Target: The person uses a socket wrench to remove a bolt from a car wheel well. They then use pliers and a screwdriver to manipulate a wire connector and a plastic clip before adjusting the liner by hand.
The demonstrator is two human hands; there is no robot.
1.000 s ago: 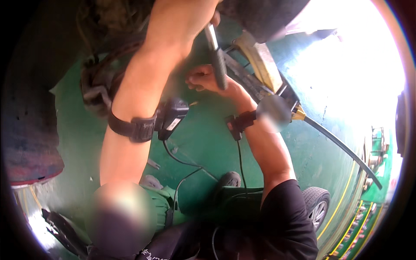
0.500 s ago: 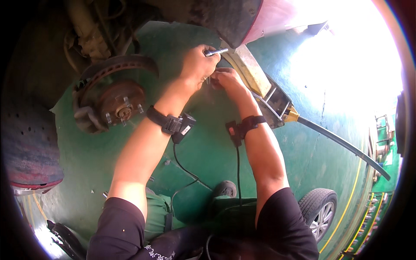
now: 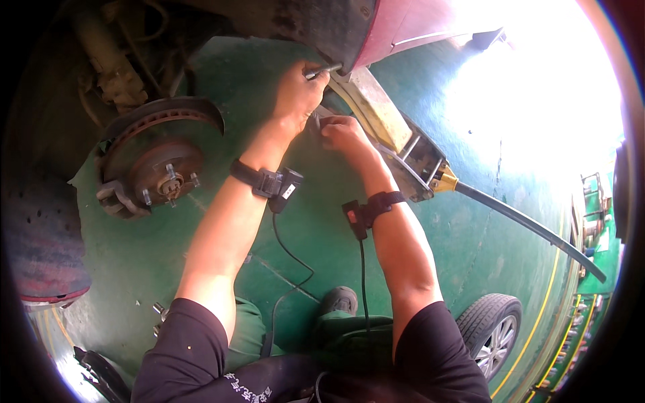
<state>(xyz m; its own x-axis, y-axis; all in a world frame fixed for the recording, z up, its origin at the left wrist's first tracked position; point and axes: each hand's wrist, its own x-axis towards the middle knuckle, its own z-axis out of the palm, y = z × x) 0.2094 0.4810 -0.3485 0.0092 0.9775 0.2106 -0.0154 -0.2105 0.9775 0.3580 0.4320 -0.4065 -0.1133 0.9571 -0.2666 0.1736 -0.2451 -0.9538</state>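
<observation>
Two hands at the jack

My left hand (image 3: 295,94) is clenched around a metal tool (image 3: 322,69) under the red car body (image 3: 403,27). My right hand (image 3: 342,133) pinches something small I cannot identify, beside the floor jack (image 3: 403,144) on the green floor (image 3: 322,221).

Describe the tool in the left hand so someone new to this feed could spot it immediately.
Start at the rusty round brake disc on the left, then follow the left hand up to the red car body's lower edge. The slim silver metal rod tool pokes out of that fist. Unlike the long black jack handle nearby, it is short and shiny.
</observation>
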